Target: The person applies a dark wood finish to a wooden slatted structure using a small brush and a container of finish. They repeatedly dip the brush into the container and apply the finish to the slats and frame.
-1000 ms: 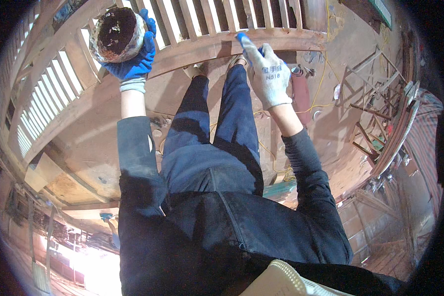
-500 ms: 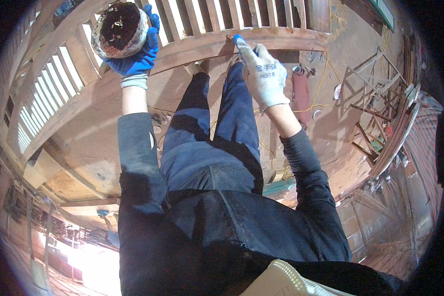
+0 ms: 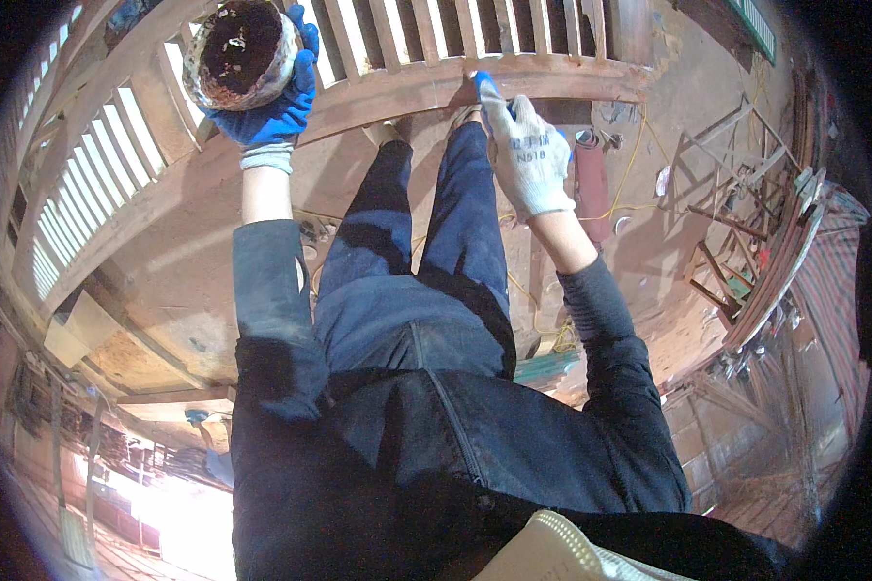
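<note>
My left hand [image 3: 286, 102], in a blue-palmed glove, grips a rounded bowl-like pot [image 3: 202, 82] from its right side and underside. The pot has a whitish, crusted rim and wall, with a dark brown mass and pale flakes inside. At the long curved wooden rail [image 3: 397, 85] is my right hand [image 3: 525, 150], in a white knit glove with blue fingertips. Its index finger stretches forward to the rail's face, while the other fingers curl in. Whatever lies beneath those fingers is hidden.
Upright wooden slats [image 3: 424, 29] rise from the rail beyond my hands. My legs stand close before it. To the right lie a reddish cylinder [image 3: 592, 184], a yellow cord [image 3: 639, 160] and bare wooden frames [image 3: 731, 223]. A pale panel [image 3: 116, 339] is at the left.
My right hand has shifted slightly right along the rail, its index finger still at the wood. The pot remains in my left hand, nearly in place.
</note>
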`<state>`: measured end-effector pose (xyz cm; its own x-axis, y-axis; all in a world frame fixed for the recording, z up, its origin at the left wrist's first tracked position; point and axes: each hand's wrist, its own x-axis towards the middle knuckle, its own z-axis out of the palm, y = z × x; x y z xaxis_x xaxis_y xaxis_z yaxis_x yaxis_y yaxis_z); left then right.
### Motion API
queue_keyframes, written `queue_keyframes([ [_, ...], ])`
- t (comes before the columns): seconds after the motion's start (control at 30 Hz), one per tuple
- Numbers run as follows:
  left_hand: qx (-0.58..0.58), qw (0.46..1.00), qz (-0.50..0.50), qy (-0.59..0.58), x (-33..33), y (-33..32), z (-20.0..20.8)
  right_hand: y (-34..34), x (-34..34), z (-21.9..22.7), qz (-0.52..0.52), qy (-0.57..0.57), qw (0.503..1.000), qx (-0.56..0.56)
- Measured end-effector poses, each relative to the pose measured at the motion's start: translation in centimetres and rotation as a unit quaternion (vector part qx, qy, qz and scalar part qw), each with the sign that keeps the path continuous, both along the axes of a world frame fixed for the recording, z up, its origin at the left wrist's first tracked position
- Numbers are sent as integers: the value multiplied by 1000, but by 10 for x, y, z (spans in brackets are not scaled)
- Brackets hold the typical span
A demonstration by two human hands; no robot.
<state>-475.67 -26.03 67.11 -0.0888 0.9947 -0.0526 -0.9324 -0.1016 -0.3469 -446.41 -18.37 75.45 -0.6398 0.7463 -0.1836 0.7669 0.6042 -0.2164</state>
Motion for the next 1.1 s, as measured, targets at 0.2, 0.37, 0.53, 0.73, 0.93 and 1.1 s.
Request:
queue_keyframes([
  [0.2,3,1000,5,-1,-4,-5,-4,13,-10,0,-6,-10,1000,0],
  [0.37,3,1000,-5,-15,1,-1,2,3,-5,10,18,27,998,-52],
  [0.53,20,999,-13,-39,3,-3,10,8,-16,-6,-27,9,1000,7],
  [0.73,-114,992,47,-35,7,-6,14,-5,-22,4,6,82,996,-26],
  [0.93,-81,996,34,-29,14,2,26,-20,-24,-12,65,32,997,-20],
  [1.1,-95,994,45,-22,12,-2,24,-5,-28,-1,51,27,998,3],
])
